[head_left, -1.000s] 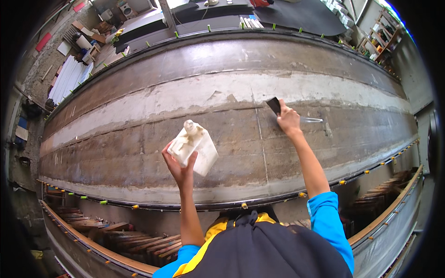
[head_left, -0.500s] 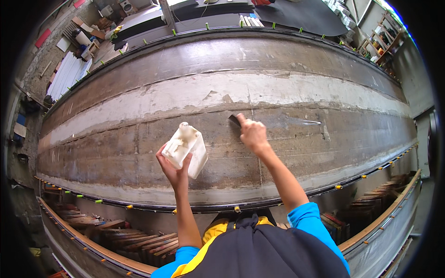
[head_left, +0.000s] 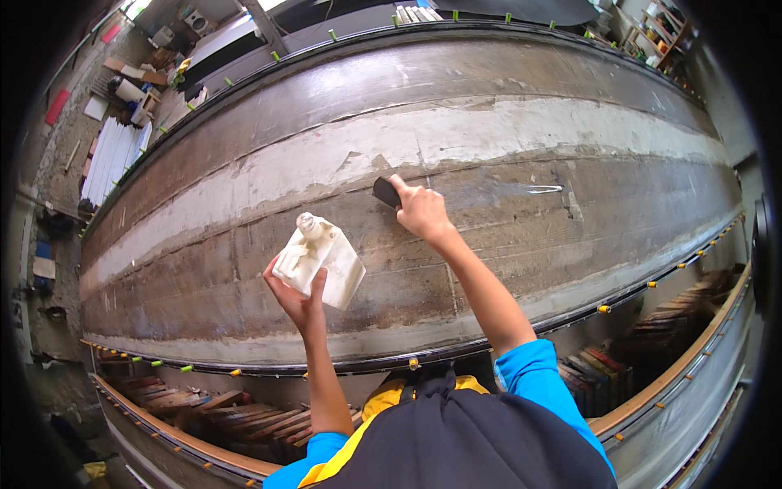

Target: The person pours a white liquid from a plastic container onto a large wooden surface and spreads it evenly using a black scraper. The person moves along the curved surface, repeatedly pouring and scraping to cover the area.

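Note:
My left hand [head_left: 300,305] grips a white plastic canister [head_left: 340,267] with a cut-open side, holding it tilted above the large brown panel [head_left: 521,253]. Inside, the canister looks smeared with pale residue; how much it holds I cannot tell. My right hand [head_left: 425,215] is closed around a dark flat scraper [head_left: 384,192], index finger stretched along it. The blade lies at or just over the panel, below a long whitish band [head_left: 521,126]; whether it touches I cannot tell. To the right, a glossy wet-looking streak [head_left: 544,189] runs across the brown surface.
Green clips [head_left: 456,16] line the panel's dark far rim, and yellow clips [head_left: 604,309] sit along its near rim. Below the near edge are wooden slats [head_left: 252,420] and a curved wooden rail [head_left: 652,391]. White strips [head_left: 114,159] lie on the floor at left.
My right hand has moved left with the scraper, whose blade now shows broader. The canister has turned slightly, its neck showing more. The whole view has tilted a little.

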Tool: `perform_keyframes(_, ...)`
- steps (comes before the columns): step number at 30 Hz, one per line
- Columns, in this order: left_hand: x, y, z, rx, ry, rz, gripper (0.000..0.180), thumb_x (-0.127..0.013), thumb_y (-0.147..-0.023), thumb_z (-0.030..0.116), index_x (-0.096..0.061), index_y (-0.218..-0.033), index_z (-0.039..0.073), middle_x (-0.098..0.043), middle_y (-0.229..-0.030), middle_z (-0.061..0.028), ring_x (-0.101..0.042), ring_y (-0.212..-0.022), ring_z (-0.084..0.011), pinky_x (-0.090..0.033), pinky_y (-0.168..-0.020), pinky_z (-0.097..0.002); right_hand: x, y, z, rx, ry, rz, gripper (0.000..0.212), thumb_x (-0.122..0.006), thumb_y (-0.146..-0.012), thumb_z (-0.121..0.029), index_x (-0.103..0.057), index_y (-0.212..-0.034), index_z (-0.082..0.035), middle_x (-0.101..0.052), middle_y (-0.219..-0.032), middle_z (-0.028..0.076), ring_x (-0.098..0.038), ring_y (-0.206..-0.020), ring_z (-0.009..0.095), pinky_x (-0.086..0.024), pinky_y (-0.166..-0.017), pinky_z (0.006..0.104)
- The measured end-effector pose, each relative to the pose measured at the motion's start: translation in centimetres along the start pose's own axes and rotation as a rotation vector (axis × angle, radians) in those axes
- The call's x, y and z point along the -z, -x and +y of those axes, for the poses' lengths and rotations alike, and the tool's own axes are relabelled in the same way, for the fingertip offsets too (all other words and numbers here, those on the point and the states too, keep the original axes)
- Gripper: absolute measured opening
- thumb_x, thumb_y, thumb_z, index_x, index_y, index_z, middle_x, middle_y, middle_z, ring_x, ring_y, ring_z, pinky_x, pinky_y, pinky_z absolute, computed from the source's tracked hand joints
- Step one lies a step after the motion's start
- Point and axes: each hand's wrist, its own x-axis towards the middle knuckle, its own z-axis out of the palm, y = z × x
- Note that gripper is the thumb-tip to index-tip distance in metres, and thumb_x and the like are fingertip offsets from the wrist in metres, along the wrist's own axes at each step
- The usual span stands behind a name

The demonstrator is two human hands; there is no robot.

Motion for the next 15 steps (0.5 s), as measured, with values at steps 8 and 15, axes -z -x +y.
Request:
perform_keyframes(8, -2.7, 0.6, -0.1, -0.008, -0.032, -0.046, 0.063, -0.072, -0.068, 0.008, -0.034, -0.118, 0.005, -0.043, -0.116, -0.0093, -0.041, -0.11, -0.0192, -0.029, -0.097, -0.032, 3.2, 2.3, 17.2, -0.222, -0.619, 0.293, 0.071, -0.07, -0.062, -0.02, -0.041, -0.124, -0.005, -0.058, -0.099, 0.027, -0.056, -0.099, 0.038, -0.045, -0.083, 0.0395)
perform_keyframes(15, -4.3, 2.5, 0.5, 0.021, -0.099, -0.029, 0.069, -0.068, -0.072, 0.007, -0.028, -0.129, 0.002, -0.039, -0.126, -0.0113, -0.038, -0.117, -0.0204, -0.027, -0.1, -0.0329, 9.4, 8.6, 25.6, -0.833, 0.192, 0.454, 0.034, -0.057, -0.08, -0.013, -0.044, -0.11, -0.004, -0.063, -0.081, 0.022, -0.064, -0.077, 0.031, -0.051, -0.063, 0.0403)
